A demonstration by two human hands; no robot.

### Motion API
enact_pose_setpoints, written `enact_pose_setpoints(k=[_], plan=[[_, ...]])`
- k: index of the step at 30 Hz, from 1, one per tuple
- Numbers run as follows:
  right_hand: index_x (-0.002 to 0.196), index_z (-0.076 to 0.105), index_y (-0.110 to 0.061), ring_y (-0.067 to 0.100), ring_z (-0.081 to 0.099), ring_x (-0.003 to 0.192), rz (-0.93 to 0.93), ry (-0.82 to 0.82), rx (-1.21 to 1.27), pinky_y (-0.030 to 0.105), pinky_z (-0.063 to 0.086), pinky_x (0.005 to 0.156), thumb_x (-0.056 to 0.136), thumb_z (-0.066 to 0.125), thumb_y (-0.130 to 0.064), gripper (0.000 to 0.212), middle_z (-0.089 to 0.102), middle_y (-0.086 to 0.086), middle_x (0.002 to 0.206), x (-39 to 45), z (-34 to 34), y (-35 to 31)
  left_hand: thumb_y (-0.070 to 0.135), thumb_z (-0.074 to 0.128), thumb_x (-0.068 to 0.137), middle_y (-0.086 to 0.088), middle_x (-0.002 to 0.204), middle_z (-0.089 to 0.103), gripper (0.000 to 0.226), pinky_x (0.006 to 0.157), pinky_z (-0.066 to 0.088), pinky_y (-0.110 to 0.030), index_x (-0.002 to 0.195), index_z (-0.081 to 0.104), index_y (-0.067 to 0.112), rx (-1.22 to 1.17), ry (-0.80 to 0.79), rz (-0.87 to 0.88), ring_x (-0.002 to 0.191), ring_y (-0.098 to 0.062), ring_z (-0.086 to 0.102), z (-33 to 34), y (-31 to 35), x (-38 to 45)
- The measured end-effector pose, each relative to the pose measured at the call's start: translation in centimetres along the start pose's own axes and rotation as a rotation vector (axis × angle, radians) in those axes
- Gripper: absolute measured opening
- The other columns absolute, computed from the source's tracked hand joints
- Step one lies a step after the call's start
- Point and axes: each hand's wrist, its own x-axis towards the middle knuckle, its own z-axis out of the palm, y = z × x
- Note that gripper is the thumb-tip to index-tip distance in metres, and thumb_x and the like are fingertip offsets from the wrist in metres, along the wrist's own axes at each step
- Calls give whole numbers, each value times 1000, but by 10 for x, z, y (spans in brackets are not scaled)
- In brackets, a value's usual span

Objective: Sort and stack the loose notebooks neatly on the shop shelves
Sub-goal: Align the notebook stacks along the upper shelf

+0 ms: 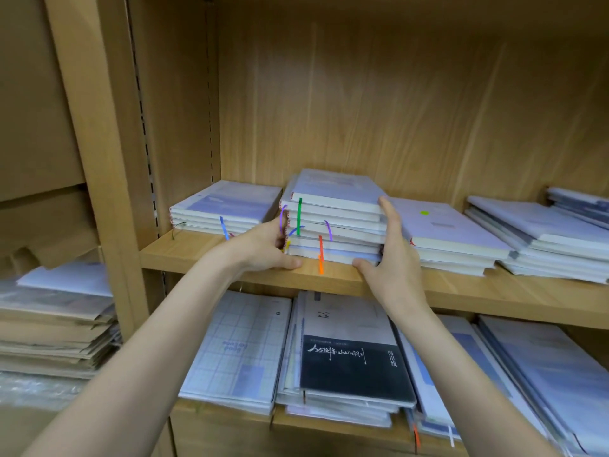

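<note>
My left hand [263, 247] presses against the left side of the middle stack of notebooks [333, 222], thumb along its base; its fingers are hidden behind the stack, so I cannot tell how they lie. My right hand [390, 258] lies flat against the stack's right side, fingers straight and together, thumb at the bottom front corner. The stack sits on the upper shelf [211, 255], coloured ribbon markers hanging over its front edge. A lower pile [227, 207] lies just left, another [451, 235] touches on the right. On the shelf below, a black-covered book [352, 367] tops a pile; piles at far right are cut off.
</note>
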Motion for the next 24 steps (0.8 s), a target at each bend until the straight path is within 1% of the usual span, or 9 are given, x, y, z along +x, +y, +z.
enact_pose_setpoints(k=[2,5,7,9,13,15,18,21,24], plan=[[147,12,-36,26,46,111,-7,20,-47,18,26,75,82,67,-6,91,50,10,125,-3,1,-1,5,63,86,9,132,44,69,94,28,-16,143,28,19,56,3,-21,120,-7,41,1,3,-1],[147,11,-39,25,48,104,-3,36,-79,23,28,75,83,67,-11,89,49,8,120,-7,0,-3,12,64,87,3,143,40,72,97,27,-20,146,23,20,81,16,-41,130,-15,38,0,2,0],[147,11,-39,24,49,98,-13,48,-78,27,34,77,83,67,-11,90,49,7,117,-8,-1,-3,11,64,87,3,140,43,69,99,28,-22,145,28,21,87,35,-43,129,-16,39,1,1,0],[147,10,-38,23,49,95,-10,43,-83,30,36,78,82,67,-10,91,50,6,115,-7,-3,-4,6,66,84,5,130,48,65,101,32,-24,140,35,17,64,84,-14,126,-17,43,4,-1,0],[148,11,-35,17,46,76,4,19,-70,29,37,72,80,67,-5,93,54,-3,97,-4,-6,-2,-5,67,79,7,115,50,59,92,36,-20,133,44,3,-3,232,53,108,-9,49,15,-7,-2],[148,12,-36,14,46,64,17,25,-66,28,37,66,80,67,-5,93,54,-3,80,-4,-7,0,-1,69,79,6,116,54,60,99,39,-28,133,46,5,33,284,46,111,-12,52,18,-10,0],[147,13,-37,14,49,61,29,48,-64,29,38,62,81,67,-5,92,53,0,69,-5,-5,1,6,72,78,-1,126,59,57,103,41,-40,130,50,11,87,338,37,118,-20,54,20,-12,3],[147,14,-36,19,48,61,25,60,-77,31,39,63,80,66,-6,90,46,-3,60,-5,-4,-1,6,70,80,-4,130,57,63,103,40,-38,136,43,10,103,368,33,121,-22,52,23,-11,2],[148,13,-36,19,48,61,21,66,-73,32,41,67,81,66,-6,91,43,-5,57,-6,-5,-1,7,68,81,-2,130,57,69,101,38,-30,141,35,15,158,385,63,122,-19,52,24,-9,-1]])
